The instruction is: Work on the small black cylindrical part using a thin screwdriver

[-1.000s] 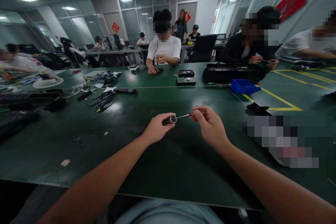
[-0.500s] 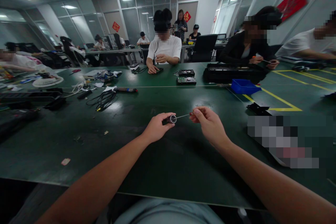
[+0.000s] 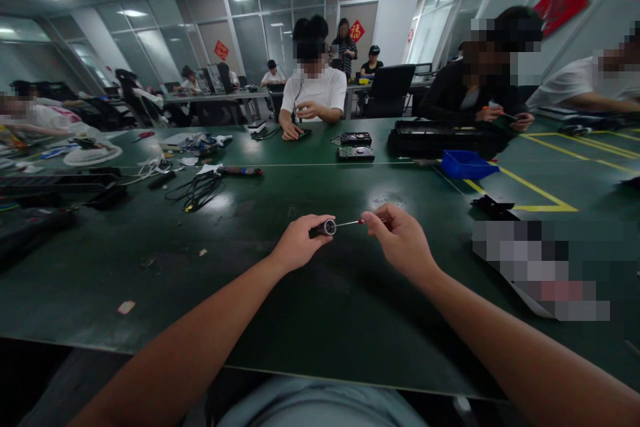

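Note:
My left hand (image 3: 297,241) is closed around a small dark cylindrical part (image 3: 329,227) whose round, light-rimmed end faces right. The kind of part cannot be made out. In my right hand (image 3: 403,237) a thin screwdriver (image 3: 349,223) is pinched by its handle, which my fingers mostly cover. Its metal shaft runs left, with the tip at the round end of the part; how far it goes in cannot be told. Both hands are held over the green tabletop (image 3: 310,320).
A coiled black cable (image 3: 197,190) and a dark-handled tool (image 3: 240,172) lie to the left. Drive-like units (image 3: 355,154) sit ahead, and a blue tray (image 3: 467,165) is at the right. A person (image 3: 314,90) works across the table; another (image 3: 475,80) sits farther right.
The fingers of my right hand have shifted on the screwdriver's handle, so its red front end shows more clearly. My left hand and the part stay where they were.

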Available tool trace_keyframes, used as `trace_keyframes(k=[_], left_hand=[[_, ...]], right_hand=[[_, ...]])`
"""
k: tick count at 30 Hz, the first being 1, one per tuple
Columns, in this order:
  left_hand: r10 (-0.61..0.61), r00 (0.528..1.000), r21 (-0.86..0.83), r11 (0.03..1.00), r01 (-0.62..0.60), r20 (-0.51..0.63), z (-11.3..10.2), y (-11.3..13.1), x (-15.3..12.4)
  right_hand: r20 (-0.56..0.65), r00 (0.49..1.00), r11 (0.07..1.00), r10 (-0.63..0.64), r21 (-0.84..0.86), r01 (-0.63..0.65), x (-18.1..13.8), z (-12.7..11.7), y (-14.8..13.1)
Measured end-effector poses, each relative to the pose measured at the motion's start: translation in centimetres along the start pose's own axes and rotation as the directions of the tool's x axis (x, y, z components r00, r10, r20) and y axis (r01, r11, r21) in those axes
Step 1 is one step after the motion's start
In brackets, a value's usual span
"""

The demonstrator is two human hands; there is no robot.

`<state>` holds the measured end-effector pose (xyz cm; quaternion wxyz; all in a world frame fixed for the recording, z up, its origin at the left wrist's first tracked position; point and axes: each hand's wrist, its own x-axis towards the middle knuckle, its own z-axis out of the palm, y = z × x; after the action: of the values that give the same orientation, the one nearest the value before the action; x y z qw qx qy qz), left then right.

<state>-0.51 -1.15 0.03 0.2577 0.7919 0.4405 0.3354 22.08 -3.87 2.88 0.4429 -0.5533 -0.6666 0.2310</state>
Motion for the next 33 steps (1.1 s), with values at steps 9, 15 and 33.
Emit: trace_keyframes(k=[9,15,33], left_hand=[[0.027,1.000,0.062,0.998,-0.028,0.016,-0.1,0.2,0.0],[0.060,0.997,0.102,0.993,-0.063,0.039,0.1,0.1,0.0],[-0.002,1.000,0.093,0.996,0.000,0.012,0.0,0.6,0.1]], right_hand=[[0.091,0.995,0.999,-0.049,-0.006,0.049,-0.3,0.0,-0.3],[0.064,0.998,1.000,0.002,0.024,-0.004,-0.2,0.3,0.1],[-0.028,0.999,0.914,0.016,0.406,-0.004,-0.4,1.2,0.7]])
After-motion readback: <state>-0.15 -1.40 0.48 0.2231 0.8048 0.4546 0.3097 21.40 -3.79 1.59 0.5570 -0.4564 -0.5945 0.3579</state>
